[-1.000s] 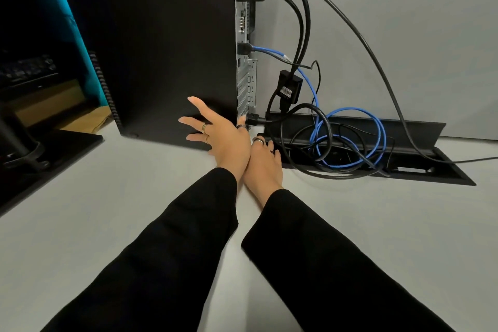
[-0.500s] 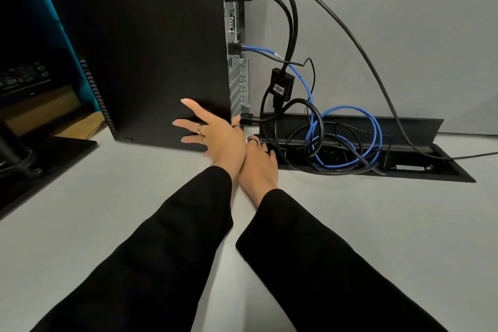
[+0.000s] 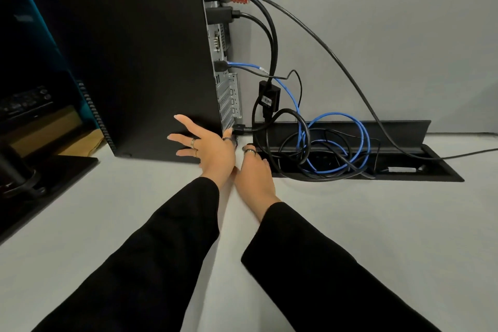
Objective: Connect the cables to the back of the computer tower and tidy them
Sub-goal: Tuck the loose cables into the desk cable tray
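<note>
Nearest, two black sleeves (image 3: 167, 256) reaching forward over a pale grey desk (image 3: 80, 224). Left hand (image 3: 208, 149) spread flat with straight fingers against the lower side panel of the black computer tower (image 3: 129, 62), thumb at the rear bottom corner beside a black plug (image 3: 239, 129) seated low in the back panel. Right hand (image 3: 254, 170) just beside the left, wrists touching, reaching toward the tower's rear bottom corner; fingertips hidden behind the knuckles, so grip or no grip cannot be told. Tower upright on the desk, left of centre, back panel facing right. Beyond the hands, a loose tangle of black cables (image 3: 285, 143) and a looped blue cable (image 3: 350, 140) lying in an open black cable tray (image 3: 431, 170) sunk in the desk. Higher up the back panel, more black plugs, the blue cable's connector, and a small black adapter (image 3: 269, 97) hanging mid-cable. Farthest, a grey partition (image 3: 404, 48).
</note>
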### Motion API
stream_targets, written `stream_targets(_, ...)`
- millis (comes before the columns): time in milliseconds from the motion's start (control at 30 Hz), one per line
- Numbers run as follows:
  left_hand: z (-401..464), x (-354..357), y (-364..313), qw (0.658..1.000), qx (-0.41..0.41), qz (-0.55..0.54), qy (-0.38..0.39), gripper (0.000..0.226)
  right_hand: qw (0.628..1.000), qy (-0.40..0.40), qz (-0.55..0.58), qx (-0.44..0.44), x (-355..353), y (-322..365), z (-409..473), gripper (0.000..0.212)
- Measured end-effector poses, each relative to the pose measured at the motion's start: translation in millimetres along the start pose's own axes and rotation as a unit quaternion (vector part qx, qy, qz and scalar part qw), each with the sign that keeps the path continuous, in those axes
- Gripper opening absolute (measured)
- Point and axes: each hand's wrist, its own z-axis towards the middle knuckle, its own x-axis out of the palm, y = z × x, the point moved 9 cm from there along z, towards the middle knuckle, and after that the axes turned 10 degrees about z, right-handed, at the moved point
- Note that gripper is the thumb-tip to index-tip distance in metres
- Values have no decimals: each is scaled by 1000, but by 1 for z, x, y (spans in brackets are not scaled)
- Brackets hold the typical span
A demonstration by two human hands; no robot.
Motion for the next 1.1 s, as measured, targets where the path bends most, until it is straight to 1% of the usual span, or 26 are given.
stream_targets(100, 1, -2, 0, 1000, -6, -7, 24, 98, 996, 72, 19, -39, -8, 3, -24, 39)
stream_targets(133, 1, -4, 0, 999, -7, -3, 32, 98, 993, 94, 6, -68, -14, 5, -36, 37)
stream_targets(167, 1, -6, 2, 999, -3, 4, 42, 98, 989, 96, -21, -114, -23, 10, -48, 35)
stream_targets(200, -2, -7, 3, 999, 4, 8, 52, 96, 979, 68, -65, -179, -38, 17, -59, 32)
stream_targets(233, -5, -8, 5, 998, 17, 9, 61, 94, 961, 22, -126, -245, -54, 24, -70, 28)
stream_targets(267, -12, -8, 6, 997, 34, 4, 69, 92, 939, -24, -185, -290, -71, 26, -80, 26)
stream_targets(300, -21, -8, 7, 996, 52, -1, 75, 90, 922, -55, -232, -305, -85, 22, -85, 23)
stream_targets(367, -45, -4, 10, 993, 86, -15, 83, 86, 916, -79, -272, -283, -106, 5, -86, 22)
stream_targets(433, -70, 4, 15, 990, 108, -23, 91, 77, 927, -91, -259, -255, -125, -11, -84, 24)
stream_targets(500, -87, 16, 17, 984, 138, -10, 111, 63, 937, -99, -226, -248, -141, -22, -82, 25)
stream_targets(567, -97, 27, 14, 975, 172, 6, 138, 47, 947, -80, -181, -253, -148, -30, -78, 21)
stream_targets(667, -106, 45, 0, 953, 238, 50, 181, 36, 961, -44, -104, -254, -153, -38, -74, 14)
stream_targets(700, -109, 50, -6, 943, 265, 70, 191, 33, 966, -39, -76, -242, -155, -40, -72, 15)
stream_targets(767, -110, 60, -13, 924, 308, 103, 201, 25, 981, -29, -21, -191, -158, -47, -65, 17)
stream_targets(867, -105, 72, -19, 900, 353, 149, 210, 22, 992, -12, 47, -119, -158, -59, -51, 18)
stream_targets(967, -99, 79, -25, 891, 374, 161, 199, 23, 995, -8, 34, -98, -154, -62, -39, 14)
stream_targets(1100, -93, 90, -30, 886, 381, 164, 208, 14, 996, -15, 38, -75, -155, -69, -25, 22)
